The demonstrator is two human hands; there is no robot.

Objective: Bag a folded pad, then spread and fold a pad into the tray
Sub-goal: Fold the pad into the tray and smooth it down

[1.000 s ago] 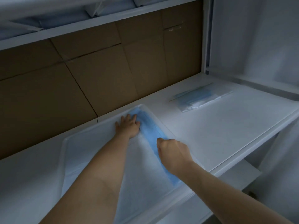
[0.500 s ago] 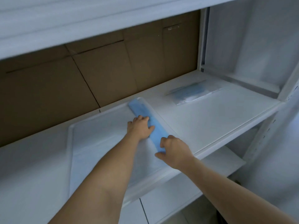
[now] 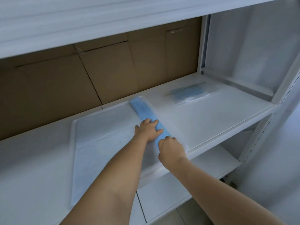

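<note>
Head view, from the left: a white tray (image 3: 73,153) lies on the white shelf (image 3: 211,120), reaching from the shelf's front edge back toward the brown cardboard (image 3: 56,82) at the rear. A pad (image 3: 103,137) is spread white side up in the tray, its right border turned over as a blue strip (image 3: 142,109) along the tray's right rim. The left hand (image 3: 148,129) lies flat, fingers straight, pressing on the pad and touching the blue strip. Just beside it, nearer the front edge, the right hand (image 3: 171,147) curls its fingers on the strip's near end. Toward the shelf's back right corner lies a clear bag (image 3: 193,95) holding a folded blue pad.
</note>
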